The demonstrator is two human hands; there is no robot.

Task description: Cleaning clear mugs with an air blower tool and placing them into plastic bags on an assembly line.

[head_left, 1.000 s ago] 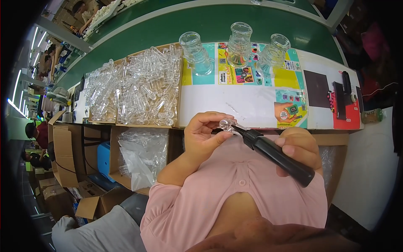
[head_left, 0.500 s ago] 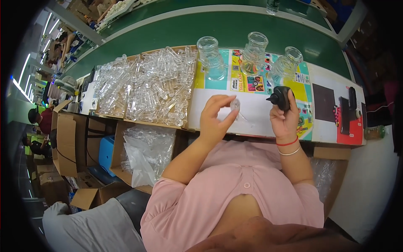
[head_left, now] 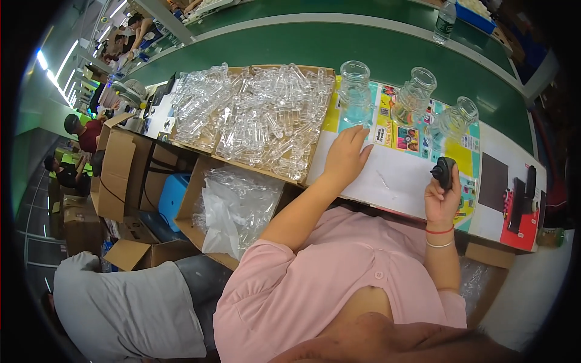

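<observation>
My left hand (head_left: 348, 156) reaches forward over the white sheet, palm down, fingers stretched and thumb apart. Its fingertips are at the base of the leftmost of three clear, waisted glass vessels (head_left: 354, 91); whether they touch it I cannot tell. No object shows in this hand, though the underside of its fingers is hidden. In my right hand (head_left: 440, 202) a small black bottle with a pointed nozzle (head_left: 445, 173) is held, its tip turned left. The middle vessel (head_left: 414, 97) and the right vessel (head_left: 454, 121) stand farther right. A thin clear sliver (head_left: 385, 181) lies on the sheet.
Cardboard trays heaped with clear glass tubes (head_left: 266, 115) sit to the left. Below them is an open carton with clear plastic bags (head_left: 236, 206). A red mat (head_left: 519, 233) with dark tools lies at right. A person in a grey shirt (head_left: 127, 308) is at lower left.
My left hand has moved forward to the leftmost vessel; the small clear disc it pinched is out of sight. My right hand still holds the black bottle. The view has shifted.
</observation>
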